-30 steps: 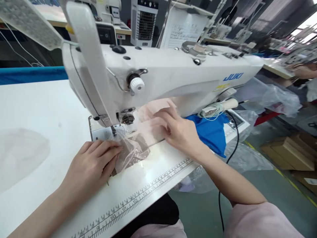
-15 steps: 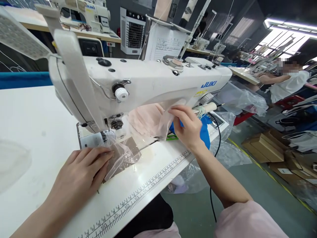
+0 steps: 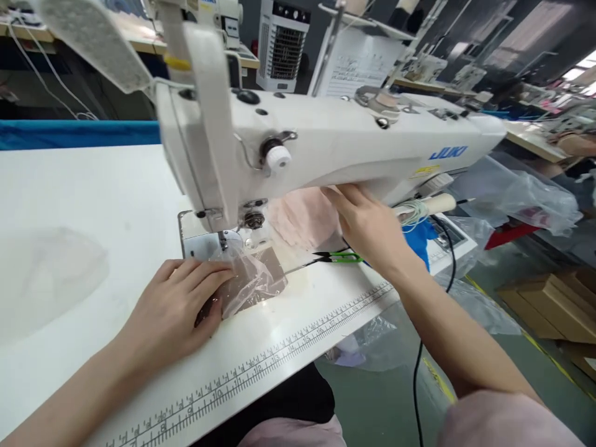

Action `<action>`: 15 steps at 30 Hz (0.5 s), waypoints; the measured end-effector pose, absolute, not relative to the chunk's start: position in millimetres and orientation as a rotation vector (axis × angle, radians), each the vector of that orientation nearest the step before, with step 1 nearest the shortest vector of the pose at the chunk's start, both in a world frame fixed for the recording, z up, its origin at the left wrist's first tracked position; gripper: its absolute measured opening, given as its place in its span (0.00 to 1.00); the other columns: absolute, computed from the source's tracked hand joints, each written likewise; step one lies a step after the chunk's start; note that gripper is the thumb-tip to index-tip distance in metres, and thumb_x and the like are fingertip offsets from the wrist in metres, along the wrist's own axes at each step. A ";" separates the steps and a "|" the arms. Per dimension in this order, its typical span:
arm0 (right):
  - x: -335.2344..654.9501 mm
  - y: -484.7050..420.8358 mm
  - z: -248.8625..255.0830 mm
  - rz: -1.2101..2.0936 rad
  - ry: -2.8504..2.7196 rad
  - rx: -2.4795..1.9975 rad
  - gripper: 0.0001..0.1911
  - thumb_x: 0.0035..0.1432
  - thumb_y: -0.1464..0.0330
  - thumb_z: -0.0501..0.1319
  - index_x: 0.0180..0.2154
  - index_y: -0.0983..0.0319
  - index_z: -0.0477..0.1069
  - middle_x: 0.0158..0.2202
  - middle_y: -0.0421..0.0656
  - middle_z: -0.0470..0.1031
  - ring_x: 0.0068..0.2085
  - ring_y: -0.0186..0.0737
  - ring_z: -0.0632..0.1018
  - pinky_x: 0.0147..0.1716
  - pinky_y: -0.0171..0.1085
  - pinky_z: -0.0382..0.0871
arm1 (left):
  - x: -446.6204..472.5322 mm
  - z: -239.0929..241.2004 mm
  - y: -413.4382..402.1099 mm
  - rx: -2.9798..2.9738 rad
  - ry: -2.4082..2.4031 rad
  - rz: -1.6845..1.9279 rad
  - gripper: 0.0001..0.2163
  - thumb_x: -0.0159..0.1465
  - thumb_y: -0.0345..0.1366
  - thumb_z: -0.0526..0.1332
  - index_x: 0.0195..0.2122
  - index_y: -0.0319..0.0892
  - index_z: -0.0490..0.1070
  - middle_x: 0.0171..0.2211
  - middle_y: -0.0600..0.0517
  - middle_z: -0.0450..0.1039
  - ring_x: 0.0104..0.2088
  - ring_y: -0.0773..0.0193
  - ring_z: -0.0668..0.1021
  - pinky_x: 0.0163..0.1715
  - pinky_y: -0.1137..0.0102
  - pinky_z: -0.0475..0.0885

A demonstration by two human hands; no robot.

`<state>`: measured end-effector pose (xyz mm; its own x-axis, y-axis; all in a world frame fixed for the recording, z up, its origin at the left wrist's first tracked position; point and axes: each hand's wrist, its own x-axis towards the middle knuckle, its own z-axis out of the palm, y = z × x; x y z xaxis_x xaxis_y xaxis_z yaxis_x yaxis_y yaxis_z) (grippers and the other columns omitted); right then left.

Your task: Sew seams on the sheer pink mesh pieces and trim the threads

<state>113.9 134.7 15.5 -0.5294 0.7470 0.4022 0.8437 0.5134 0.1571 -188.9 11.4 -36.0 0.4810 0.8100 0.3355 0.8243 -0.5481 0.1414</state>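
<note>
My left hand (image 3: 186,301) lies on a clear, sheer piece (image 3: 254,282) beside the needle area, fingers stretched out and thumb apart. Under this piece is a brown plate (image 3: 270,261) set in the sewing table. The presser foot (image 3: 223,241) of the white sewing machine (image 3: 335,130) stands just beyond my fingertips. My right hand (image 3: 370,226) reaches beneath the machine arm to the right edge of a pale pink fabric pile (image 3: 302,217). Its fingertips are partly hidden, so any grip is unclear. Green-handled thread snips (image 3: 342,256) lie just below that hand.
A printed ruler (image 3: 261,372) runs along the front edge of the white table (image 3: 69,186). Right of the pile are blue cloth (image 3: 419,242) and a thread-wound cone (image 3: 431,206). A black cable (image 3: 449,261) hangs off the edge. Cardboard boxes (image 3: 549,304) stand on the floor.
My right hand has moved in over the pink pile; the whitish sheer piece it pinched no longer shows. The snips are more exposed. My left hand stays on the clear piece. The view has shifted.
</note>
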 end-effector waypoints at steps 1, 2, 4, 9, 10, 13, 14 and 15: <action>113.1 118.4 16.0 -0.485 -2.436 -1.253 0.20 0.64 0.77 0.51 0.54 0.61 0.69 0.56 0.50 0.73 0.52 0.51 0.76 0.39 0.44 0.74 | -189.8 -33.6 10.2 -2.701 -1.458 -0.552 0.15 0.64 0.33 0.54 0.52 0.43 0.69 0.51 0.48 0.76 0.47 0.54 0.76 0.44 0.57 0.65; 109.7 101.8 15.6 -0.422 -2.401 -1.148 0.15 0.65 0.75 0.53 0.50 0.60 0.72 0.52 0.47 0.76 0.48 0.47 0.78 0.38 0.41 0.74 | -190.6 -31.4 9.4 -2.732 -1.438 -0.530 0.15 0.65 0.34 0.54 0.52 0.44 0.68 0.52 0.48 0.76 0.47 0.54 0.76 0.45 0.57 0.65; 94.5 71.2 11.9 -0.098 -2.458 -0.873 0.10 0.65 0.67 0.58 0.46 0.61 0.73 0.46 0.45 0.79 0.43 0.40 0.80 0.34 0.36 0.74 | -191.3 -28.5 9.0 -2.780 -1.388 -0.495 0.15 0.66 0.35 0.55 0.53 0.44 0.69 0.53 0.49 0.75 0.47 0.55 0.77 0.44 0.58 0.65; 42.6 43.7 -8.0 0.209 -2.828 -0.726 0.17 0.63 0.63 0.59 0.50 0.66 0.69 0.55 0.51 0.72 0.32 0.36 0.77 0.17 0.34 0.58 | -188.6 -31.2 11.3 -2.696 -1.320 -0.578 0.09 0.68 0.34 0.56 0.47 0.43 0.73 0.48 0.50 0.78 0.40 0.59 0.79 0.37 0.62 0.66; 37.7 46.8 -11.5 0.230 -2.841 -0.755 0.12 0.64 0.70 0.56 0.48 0.65 0.71 0.51 0.49 0.74 0.29 0.33 0.75 0.17 0.33 0.55 | -188.0 -32.6 11.5 -2.673 -1.320 -0.598 0.09 0.68 0.33 0.56 0.45 0.43 0.74 0.47 0.50 0.79 0.38 0.60 0.79 0.35 0.63 0.66; 35.4 61.4 -16.2 0.390 -2.769 -0.829 0.15 0.62 0.81 0.49 0.42 0.66 0.71 0.37 0.44 0.77 0.27 0.31 0.73 0.22 0.31 0.58 | -186.1 -34.9 11.5 -2.643 -1.378 -0.645 0.09 0.70 0.30 0.54 0.44 0.42 0.74 0.45 0.50 0.80 0.36 0.62 0.78 0.34 0.65 0.67; 36.3 66.1 -15.6 0.446 -2.729 -0.845 0.15 0.63 0.80 0.49 0.43 0.66 0.71 0.36 0.44 0.77 0.29 0.32 0.74 0.24 0.31 0.60 | -185.4 -34.7 11.4 -2.644 -1.413 -0.667 0.09 0.70 0.30 0.53 0.44 0.41 0.73 0.45 0.50 0.80 0.36 0.63 0.79 0.35 0.65 0.68; 36.8 70.2 -14.4 0.489 -2.693 -0.855 0.13 0.64 0.78 0.50 0.45 0.66 0.71 0.36 0.44 0.77 0.32 0.33 0.75 0.27 0.32 0.63 | -184.6 -34.2 11.3 -2.646 -1.445 -0.698 0.09 0.70 0.30 0.53 0.43 0.41 0.73 0.45 0.50 0.80 0.37 0.63 0.79 0.36 0.65 0.68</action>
<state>36.8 70.2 -14.4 -0.7882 0.5958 0.1542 0.5035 0.7684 -0.3949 -184.6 11.3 -34.2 0.4624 0.7876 0.4073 0.8086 -0.5630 0.1707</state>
